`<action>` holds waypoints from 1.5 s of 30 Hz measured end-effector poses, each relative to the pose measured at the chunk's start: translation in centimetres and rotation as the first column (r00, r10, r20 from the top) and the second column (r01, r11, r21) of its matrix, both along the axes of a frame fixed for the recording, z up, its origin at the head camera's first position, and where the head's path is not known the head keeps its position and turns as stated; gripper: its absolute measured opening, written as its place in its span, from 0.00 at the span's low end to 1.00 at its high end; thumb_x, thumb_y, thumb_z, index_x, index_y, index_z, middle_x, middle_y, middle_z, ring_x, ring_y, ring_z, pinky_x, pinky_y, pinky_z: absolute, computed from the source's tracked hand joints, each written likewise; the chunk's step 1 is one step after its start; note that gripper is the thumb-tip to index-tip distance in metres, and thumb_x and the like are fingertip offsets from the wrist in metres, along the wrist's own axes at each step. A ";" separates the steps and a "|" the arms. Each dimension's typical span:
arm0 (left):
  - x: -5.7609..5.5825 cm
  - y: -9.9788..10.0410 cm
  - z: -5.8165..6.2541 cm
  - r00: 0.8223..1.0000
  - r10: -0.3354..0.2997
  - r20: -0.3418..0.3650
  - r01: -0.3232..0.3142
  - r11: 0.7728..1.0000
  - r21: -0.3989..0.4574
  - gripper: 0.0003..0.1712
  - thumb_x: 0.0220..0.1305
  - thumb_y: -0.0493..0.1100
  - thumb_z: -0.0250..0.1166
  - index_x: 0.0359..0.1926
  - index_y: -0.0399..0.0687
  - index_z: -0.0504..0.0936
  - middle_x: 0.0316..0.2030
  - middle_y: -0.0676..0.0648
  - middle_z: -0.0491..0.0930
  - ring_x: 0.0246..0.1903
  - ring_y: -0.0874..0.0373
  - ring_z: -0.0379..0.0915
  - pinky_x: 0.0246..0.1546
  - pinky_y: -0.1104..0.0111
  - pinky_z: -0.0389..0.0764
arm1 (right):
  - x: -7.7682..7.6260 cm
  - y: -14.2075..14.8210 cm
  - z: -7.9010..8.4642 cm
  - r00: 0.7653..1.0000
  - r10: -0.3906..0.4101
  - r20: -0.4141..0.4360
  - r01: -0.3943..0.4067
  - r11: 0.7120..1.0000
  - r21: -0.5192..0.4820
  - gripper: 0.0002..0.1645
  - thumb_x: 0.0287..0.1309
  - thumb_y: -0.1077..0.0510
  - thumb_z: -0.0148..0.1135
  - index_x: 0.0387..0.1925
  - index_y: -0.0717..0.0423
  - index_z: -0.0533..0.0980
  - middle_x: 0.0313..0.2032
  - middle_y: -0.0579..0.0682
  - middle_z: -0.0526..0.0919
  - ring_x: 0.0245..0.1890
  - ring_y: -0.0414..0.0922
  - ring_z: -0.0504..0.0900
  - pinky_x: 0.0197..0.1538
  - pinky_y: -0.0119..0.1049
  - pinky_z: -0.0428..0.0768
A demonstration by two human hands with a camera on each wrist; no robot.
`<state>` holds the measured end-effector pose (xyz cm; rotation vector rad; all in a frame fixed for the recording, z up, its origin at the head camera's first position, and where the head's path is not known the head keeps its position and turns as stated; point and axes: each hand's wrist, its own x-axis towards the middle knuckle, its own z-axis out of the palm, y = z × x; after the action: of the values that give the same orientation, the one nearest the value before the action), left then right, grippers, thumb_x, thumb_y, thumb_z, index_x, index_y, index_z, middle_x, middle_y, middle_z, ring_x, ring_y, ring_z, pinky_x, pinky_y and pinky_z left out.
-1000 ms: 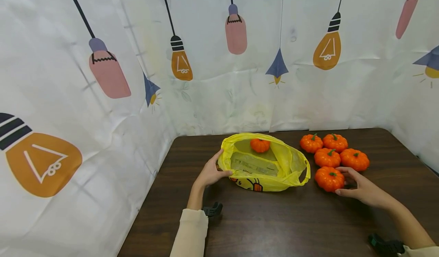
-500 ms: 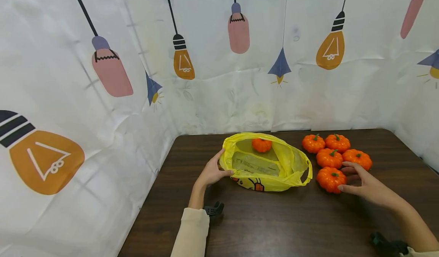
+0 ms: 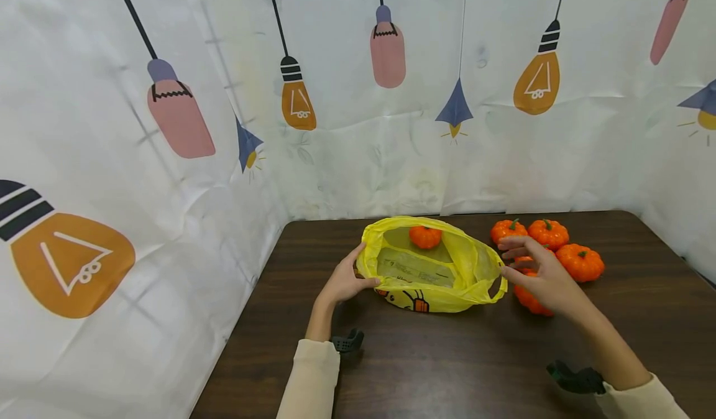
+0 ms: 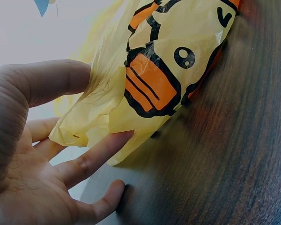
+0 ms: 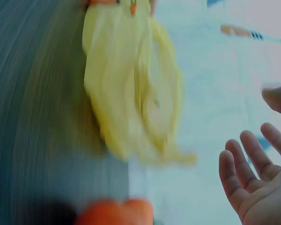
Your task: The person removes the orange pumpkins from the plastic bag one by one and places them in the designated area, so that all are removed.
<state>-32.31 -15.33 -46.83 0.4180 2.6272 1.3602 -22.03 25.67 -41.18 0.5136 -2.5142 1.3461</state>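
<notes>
A yellow plastic bag [image 3: 447, 296] with a duck print stands on the table, its mouth spread wide. Inside it, toward the back, lies an orange pumpkin [image 3: 425, 237]. My left hand [image 3: 342, 285] holds the bag's left rim; the left wrist view shows the thumb [image 4: 65, 79] on the plastic and fingers behind it. At the bag's right end, my right hand [image 3: 541, 277] has its fingertips right by the handle loop. Its fingers are spread and gently bent in the right wrist view, with nothing between them. Behind this hand, a front pumpkin [image 3: 530, 299] is partly hidden.
Several more orange pumpkins [image 3: 580, 262] cluster on the right of the dark wooden table [image 3: 447, 363]. A white curtain [image 3: 358, 164] printed with lamps hangs along the table's back and left edges.
My right hand has left the front pumpkin and moved left, over the pumpkins, to the bag's handle loop. The left hand and the bag have stayed in place.
</notes>
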 end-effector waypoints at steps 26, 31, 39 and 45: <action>0.1 0.1 0.1 1.000 -0.019 -0.024 0.019 1.000 0.008 0.58 0.59 0.51 0.76 0.82 0.57 0.52 0.79 0.41 0.55 0.63 0.44 0.73 0.60 0.48 0.77 | -12.0 -10.9 -5.1 0.905 -0.068 0.420 0.079 0.997 -0.008 0.53 0.68 0.47 0.65 0.80 0.62 0.47 0.78 0.68 0.51 0.69 0.66 0.68 0.60 0.58 0.77; 0.1 0.1 0.1 1.000 -0.017 -0.023 0.017 1.000 0.001 0.58 0.58 0.51 0.77 0.82 0.58 0.52 0.79 0.42 0.57 0.60 0.46 0.75 0.57 0.50 0.78 | -13.1 -11.2 -5.6 0.903 -0.051 0.428 0.078 0.996 -0.046 0.48 0.69 0.50 0.65 0.78 0.63 0.52 0.72 0.68 0.64 0.64 0.63 0.74 0.61 0.56 0.77; 0.2 0.4 0.1 1.000 -0.019 -0.019 0.019 1.000 -0.001 0.58 0.58 0.50 0.77 0.82 0.57 0.51 0.78 0.41 0.59 0.51 0.50 0.79 0.52 0.55 0.81 | -14.6 -11.5 -5.6 0.875 -0.097 0.475 0.135 0.990 -0.047 0.38 0.66 0.47 0.67 0.68 0.64 0.67 0.61 0.65 0.75 0.53 0.57 0.78 0.50 0.46 0.78; 0.3 0.6 0.4 1.000 -0.002 -0.023 0.002 1.000 -0.002 0.58 0.58 0.49 0.77 0.82 0.57 0.53 0.79 0.43 0.56 0.59 0.46 0.75 0.59 0.48 0.77 | -15.5 -12.0 -5.6 0.869 -0.159 0.469 0.176 0.984 0.009 0.43 0.63 0.45 0.70 0.67 0.67 0.66 0.61 0.68 0.75 0.52 0.59 0.79 0.50 0.48 0.80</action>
<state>-31.97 -14.74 -46.48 0.4381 2.6454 1.3599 -37.55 13.62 -46.77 -0.0579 -2.8152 1.5946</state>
